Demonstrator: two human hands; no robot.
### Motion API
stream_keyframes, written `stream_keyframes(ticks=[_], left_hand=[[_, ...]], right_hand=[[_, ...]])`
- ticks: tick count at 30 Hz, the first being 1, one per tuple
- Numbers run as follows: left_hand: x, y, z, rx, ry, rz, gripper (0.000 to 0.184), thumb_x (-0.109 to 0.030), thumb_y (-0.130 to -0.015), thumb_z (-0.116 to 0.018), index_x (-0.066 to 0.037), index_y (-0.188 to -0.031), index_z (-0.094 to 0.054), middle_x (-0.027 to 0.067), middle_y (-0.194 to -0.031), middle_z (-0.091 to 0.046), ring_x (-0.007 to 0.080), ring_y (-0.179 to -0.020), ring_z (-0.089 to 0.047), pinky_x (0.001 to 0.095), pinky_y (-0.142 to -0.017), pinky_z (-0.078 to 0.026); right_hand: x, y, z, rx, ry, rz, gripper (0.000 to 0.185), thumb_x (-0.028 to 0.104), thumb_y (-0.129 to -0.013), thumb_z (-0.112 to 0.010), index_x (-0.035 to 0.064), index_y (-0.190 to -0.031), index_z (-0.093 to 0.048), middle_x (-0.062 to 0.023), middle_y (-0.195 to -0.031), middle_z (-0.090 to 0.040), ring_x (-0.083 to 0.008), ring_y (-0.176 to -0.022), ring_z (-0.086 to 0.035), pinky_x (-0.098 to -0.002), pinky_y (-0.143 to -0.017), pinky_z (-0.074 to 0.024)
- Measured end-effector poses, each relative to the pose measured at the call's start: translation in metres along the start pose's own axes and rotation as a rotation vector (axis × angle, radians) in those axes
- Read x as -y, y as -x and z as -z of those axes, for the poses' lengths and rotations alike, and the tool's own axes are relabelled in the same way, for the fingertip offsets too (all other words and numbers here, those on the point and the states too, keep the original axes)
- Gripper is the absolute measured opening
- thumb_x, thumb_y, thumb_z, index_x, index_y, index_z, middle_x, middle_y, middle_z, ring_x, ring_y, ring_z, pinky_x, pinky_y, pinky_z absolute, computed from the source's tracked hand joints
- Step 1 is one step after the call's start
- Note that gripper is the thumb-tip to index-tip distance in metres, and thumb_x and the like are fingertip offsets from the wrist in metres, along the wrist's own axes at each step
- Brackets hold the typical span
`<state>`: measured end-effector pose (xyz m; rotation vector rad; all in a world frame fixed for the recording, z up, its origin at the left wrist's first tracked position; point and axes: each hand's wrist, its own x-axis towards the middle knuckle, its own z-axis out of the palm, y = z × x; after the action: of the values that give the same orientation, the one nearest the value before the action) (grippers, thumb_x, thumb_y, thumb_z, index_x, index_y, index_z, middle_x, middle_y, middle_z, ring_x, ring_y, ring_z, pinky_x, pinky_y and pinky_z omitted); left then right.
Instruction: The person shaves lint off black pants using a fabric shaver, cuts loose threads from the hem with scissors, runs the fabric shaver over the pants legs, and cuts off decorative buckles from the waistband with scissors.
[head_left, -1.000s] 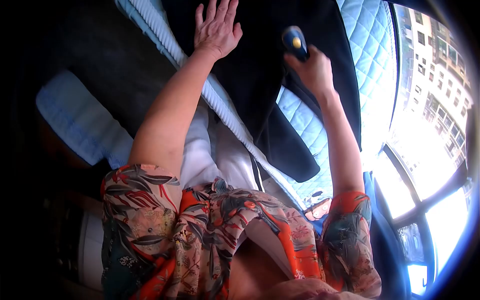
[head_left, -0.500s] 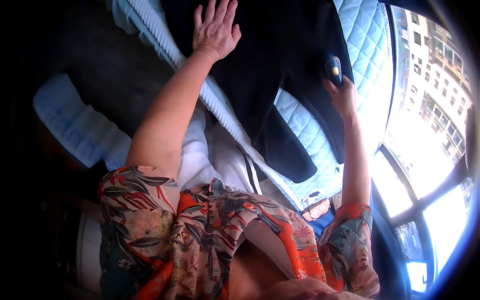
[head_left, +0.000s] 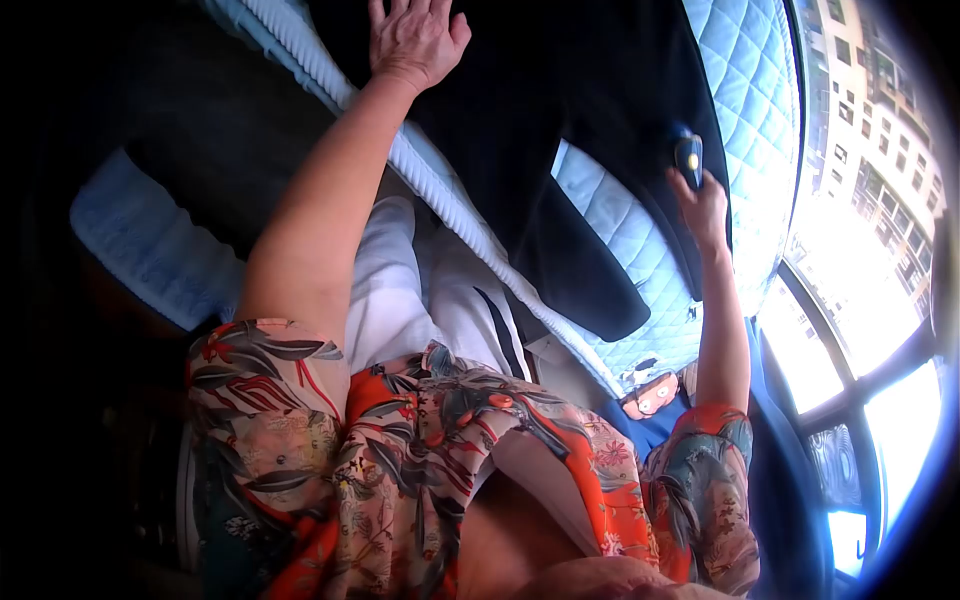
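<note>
A black garment (head_left: 560, 90) lies spread on a light blue quilted bedcover (head_left: 620, 230). One long section of it, like a sleeve, ends near the bedcover's corded edge. At the top of the view my left hand (head_left: 418, 45) rests flat on the black cloth with its fingers spread, the tips partly cut off by the frame. My right hand (head_left: 705, 210) is wrapped round a dark blue handheld device (head_left: 688, 160) with a gold button. The device is against the garment near its right border; its working end is too dark to make out.
A pale corded trim (head_left: 450, 210) runs along the bedcover's edge beside my white trousers (head_left: 400, 290). To the lower right lies a brown cartoon-faced item (head_left: 652, 397) on blue cloth. A bright window (head_left: 860, 310) stands at the right, and another light blue padded piece (head_left: 145, 240) at the left.
My right hand has drawn the device a little toward me over the black cloth. The left hand stays flat on the garment. The whole view has shifted slightly.
</note>
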<state>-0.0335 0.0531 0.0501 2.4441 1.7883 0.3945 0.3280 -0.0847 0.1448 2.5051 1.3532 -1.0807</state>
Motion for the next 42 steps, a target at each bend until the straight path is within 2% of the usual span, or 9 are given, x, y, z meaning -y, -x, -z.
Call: stream_keyframes(ticks=[5,9,11,13,18,25,29,36,42], left_hand=[[-0.003,-0.003,0.003,0.018,-0.037,0.002,0.062,-0.026,-0.078,-0.057,-0.003,-0.133,-0.040,0.0132,-0.142,-0.034,0.0332,-0.132,-0.029,0.0503,-0.106,-0.024],[-0.003,-0.002,0.000,-0.043,-0.066,-0.051,0.062,-0.023,-0.078,-0.057,-0.003,-0.133,-0.039,0.0141,-0.142,-0.035,0.0334,-0.131,-0.030,0.0502,-0.105,-0.024],[-0.002,-0.005,0.000,-0.043,-0.088,-0.071,0.063,-0.022,-0.078,-0.058,-0.003,-0.134,-0.038,0.0144,-0.141,-0.036,0.0335,-0.131,-0.031,0.0503,-0.105,-0.025],[-0.002,-0.003,0.000,-0.041,-0.088,-0.066,0.063,-0.022,-0.077,-0.058,-0.003,-0.134,-0.038,0.0141,-0.141,-0.036,0.0335,-0.131,-0.031,0.0503,-0.105,-0.025],[0.000,-0.003,-0.003,-0.038,-0.062,-0.044,0.062,-0.025,-0.079,-0.056,-0.004,-0.135,-0.038,0.0136,-0.142,-0.035,0.0331,-0.131,-0.030,0.0508,-0.105,-0.024],[0.001,-0.003,-0.004,-0.043,-0.080,-0.048,0.063,-0.025,-0.078,-0.057,-0.005,-0.134,-0.038,0.0134,-0.142,-0.035,0.0328,-0.131,-0.031,0.0504,-0.105,-0.024],[0.001,-0.005,-0.002,-0.039,-0.079,-0.053,0.062,-0.025,-0.078,-0.057,-0.005,-0.134,-0.038,0.0136,-0.142,-0.035,0.0329,-0.130,-0.032,0.0505,-0.105,-0.024],[0.001,-0.002,-0.003,-0.046,-0.033,-0.032,0.062,-0.025,-0.078,-0.056,-0.005,-0.134,-0.038,0.0132,-0.142,-0.035,0.0333,-0.131,-0.031,0.0508,-0.105,-0.025],[0.001,-0.003,-0.003,-0.023,-0.063,-0.025,0.062,-0.025,-0.079,-0.056,-0.005,-0.135,-0.038,0.0130,-0.142,-0.034,0.0329,-0.132,-0.030,0.0505,-0.105,-0.024]], right_hand=[[0.028,0.003,-0.003,0.008,-0.043,-0.005,0.047,0.043,-0.078,-0.070,-0.0031,-0.084,-0.064,-0.0114,-0.058,-0.060,-0.0192,-0.052,-0.062,-0.0309,-0.053,-0.0483],[0.117,-0.053,-0.030,-0.064,-0.088,0.355,0.058,0.052,-0.076,-0.068,-0.0041,-0.089,-0.064,-0.0171,-0.069,-0.063,-0.0277,-0.064,-0.064,-0.0350,-0.061,-0.0494],[0.134,-0.066,-0.036,-0.104,-0.068,0.583,0.059,0.053,-0.078,-0.066,-0.0028,-0.097,-0.062,-0.0081,-0.059,-0.058,-0.0153,-0.048,-0.059,-0.0253,-0.051,-0.0478],[0.109,-0.052,-0.030,-0.010,-0.041,0.418,0.058,0.052,-0.076,-0.068,-0.0039,-0.091,-0.064,-0.0175,-0.072,-0.064,-0.0271,-0.067,-0.065,-0.0336,-0.063,-0.0503],[0.018,0.009,0.000,0.105,0.079,0.076,0.047,0.041,-0.076,-0.072,-0.0043,-0.089,-0.065,-0.0158,-0.071,-0.065,-0.0231,-0.063,-0.065,-0.0314,-0.061,-0.0503],[0.110,-0.014,-0.022,0.019,0.031,0.538,0.059,0.053,-0.076,-0.068,-0.0023,-0.095,-0.065,-0.0162,-0.074,-0.065,-0.0252,-0.067,-0.066,-0.0328,-0.063,-0.0514],[0.174,-0.021,-0.042,0.160,0.357,0.641,0.063,0.059,-0.077,-0.063,0.0003,-0.099,-0.065,-0.0153,-0.080,-0.066,-0.0266,-0.072,-0.066,-0.0317,-0.069,-0.0531],[0.050,0.008,-0.006,0.190,0.259,0.271,0.055,0.048,-0.079,-0.068,-0.0039,-0.099,-0.065,-0.0174,-0.079,-0.067,-0.0250,-0.070,-0.068,-0.0310,-0.065,-0.0546],[0.099,-0.002,-0.041,0.070,0.032,0.305,0.055,0.050,-0.079,-0.067,-0.0043,-0.090,-0.062,-0.0180,-0.067,-0.062,-0.0271,-0.062,-0.064,-0.0334,-0.059,-0.0507]])
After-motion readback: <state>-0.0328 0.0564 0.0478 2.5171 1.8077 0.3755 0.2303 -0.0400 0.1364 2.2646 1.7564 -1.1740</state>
